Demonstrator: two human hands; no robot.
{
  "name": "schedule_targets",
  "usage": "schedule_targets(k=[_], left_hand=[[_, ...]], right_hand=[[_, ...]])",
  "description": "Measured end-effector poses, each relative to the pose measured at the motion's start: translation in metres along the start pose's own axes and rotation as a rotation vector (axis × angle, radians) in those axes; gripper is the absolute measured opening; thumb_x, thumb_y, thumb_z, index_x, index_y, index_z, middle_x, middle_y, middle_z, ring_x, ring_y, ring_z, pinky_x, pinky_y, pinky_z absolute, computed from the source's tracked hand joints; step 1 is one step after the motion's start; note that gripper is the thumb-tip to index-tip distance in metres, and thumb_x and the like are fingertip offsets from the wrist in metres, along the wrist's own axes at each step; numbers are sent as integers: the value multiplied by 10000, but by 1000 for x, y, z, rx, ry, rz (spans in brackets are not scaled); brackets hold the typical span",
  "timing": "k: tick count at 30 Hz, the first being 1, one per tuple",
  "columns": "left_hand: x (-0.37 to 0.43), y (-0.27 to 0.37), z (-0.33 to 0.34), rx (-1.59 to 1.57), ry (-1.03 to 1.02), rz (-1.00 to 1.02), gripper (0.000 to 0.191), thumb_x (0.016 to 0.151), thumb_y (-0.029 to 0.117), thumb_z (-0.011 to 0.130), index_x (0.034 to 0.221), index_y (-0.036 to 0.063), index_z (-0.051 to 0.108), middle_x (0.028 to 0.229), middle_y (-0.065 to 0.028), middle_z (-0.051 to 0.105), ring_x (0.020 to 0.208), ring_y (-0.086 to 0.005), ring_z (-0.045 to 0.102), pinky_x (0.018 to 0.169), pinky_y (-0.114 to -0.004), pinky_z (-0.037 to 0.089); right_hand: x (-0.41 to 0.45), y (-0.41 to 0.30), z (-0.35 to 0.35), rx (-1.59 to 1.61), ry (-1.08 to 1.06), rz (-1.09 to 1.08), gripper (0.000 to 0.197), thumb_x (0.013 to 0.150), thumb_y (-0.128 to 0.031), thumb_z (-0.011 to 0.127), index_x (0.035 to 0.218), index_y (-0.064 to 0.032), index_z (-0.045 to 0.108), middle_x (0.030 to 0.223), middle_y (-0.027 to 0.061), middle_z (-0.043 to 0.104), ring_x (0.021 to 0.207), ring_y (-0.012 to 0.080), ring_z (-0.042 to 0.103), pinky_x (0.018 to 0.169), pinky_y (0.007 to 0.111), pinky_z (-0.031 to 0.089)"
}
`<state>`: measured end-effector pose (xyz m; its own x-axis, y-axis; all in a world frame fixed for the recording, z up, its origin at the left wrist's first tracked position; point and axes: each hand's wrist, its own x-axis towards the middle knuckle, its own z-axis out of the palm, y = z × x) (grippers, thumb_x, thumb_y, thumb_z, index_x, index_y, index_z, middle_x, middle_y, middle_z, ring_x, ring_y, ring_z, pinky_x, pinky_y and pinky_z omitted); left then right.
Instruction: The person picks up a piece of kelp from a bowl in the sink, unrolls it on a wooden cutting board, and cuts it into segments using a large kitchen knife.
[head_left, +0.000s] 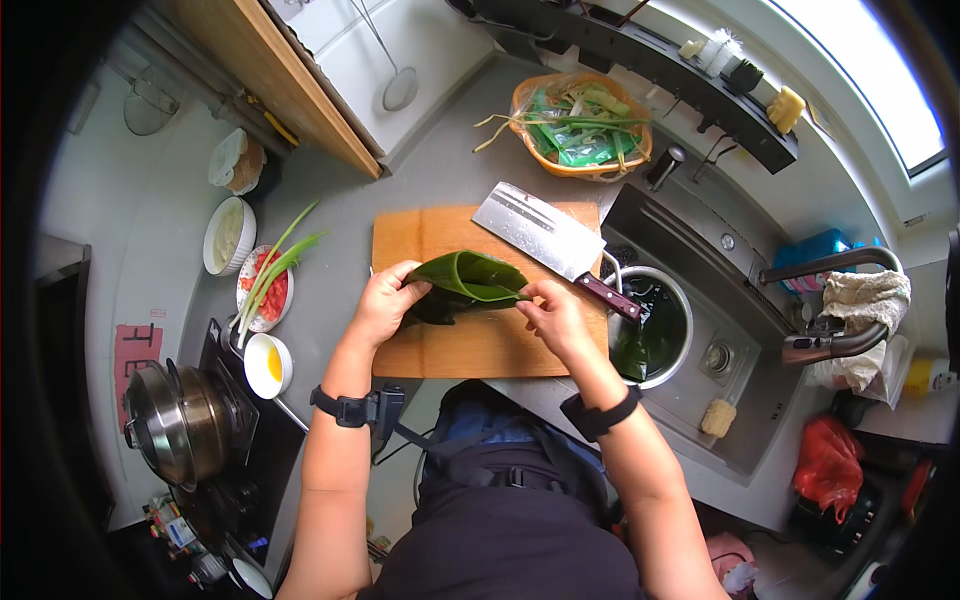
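A dark green sheet of kelp (465, 277), folded over on itself, is held up over a wooden cutting board (487, 352). My left hand (388, 301) grips its left end between thumb and fingers. At the right end, the fingertips of my right hand (553, 315) pinch its edge. Beyond the kelp lies a wet cleaver (536, 229), its blade on the board and its dark handle (609, 297) pointing towards the sink. More kelp (660, 322) sits in liquid in a metal pot (686, 304) just right of the board.
An orange basket (521, 146) of vegetable scraps stands behind the board. To the left are a plate of chopped tomato (274, 304) with scallions (281, 262) across it, a bowl with egg (268, 366) and a steel pot (184, 427). A sink (750, 405) with a faucet (832, 262) is at right.
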<state>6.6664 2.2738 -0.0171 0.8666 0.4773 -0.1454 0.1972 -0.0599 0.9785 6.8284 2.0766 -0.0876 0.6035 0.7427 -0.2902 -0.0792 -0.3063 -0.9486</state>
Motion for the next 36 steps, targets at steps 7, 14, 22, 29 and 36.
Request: schedule_targets(k=[7,14,22,29,36], left_hand=[[15,35,2,-383,-8,-42,267,912,179,576,1103,-6,552,994,-25,616,902,-98,557,840,-242,436],[43,15,6,-562,-32,-115,283,927,184,546,1153,14,535,1087,-45,607,989,-128,564,900,-273,431],[50,-1,0,-454,12,-75,256,927,184,547,1131,30,548,1070,-31,607,986,-117,548,888,-264,423],[50,-15,1,-469,131,-134,263,935,187,530,1133,15,540,1065,-45,602,963,-119,549,863,-266,434],[41,-59,-28,-201,265,-248,462,896,252,590,1250,-6,443,1167,-119,549,1052,-186,526,913,-307,416]], right_hand=[[-28,-46,-78,-75,58,-327,105,780,32,649,868,-4,605,806,38,604,728,114,588,644,219,483],[-39,-91,-122,-400,161,-515,172,737,79,632,871,-28,623,1131,120,548,841,198,600,710,286,495],[-22,-86,-134,-895,8,-446,126,768,3,566,859,-19,650,881,138,635,820,307,620,735,346,502],[3,-53,-81,-753,172,63,337,789,-282,663,962,-1,594,931,181,629,887,323,613,753,399,488],[-17,-46,-27,-907,-45,-360,545,699,-215,738,1180,-114,502,1089,115,519,990,311,542,806,398,489]])
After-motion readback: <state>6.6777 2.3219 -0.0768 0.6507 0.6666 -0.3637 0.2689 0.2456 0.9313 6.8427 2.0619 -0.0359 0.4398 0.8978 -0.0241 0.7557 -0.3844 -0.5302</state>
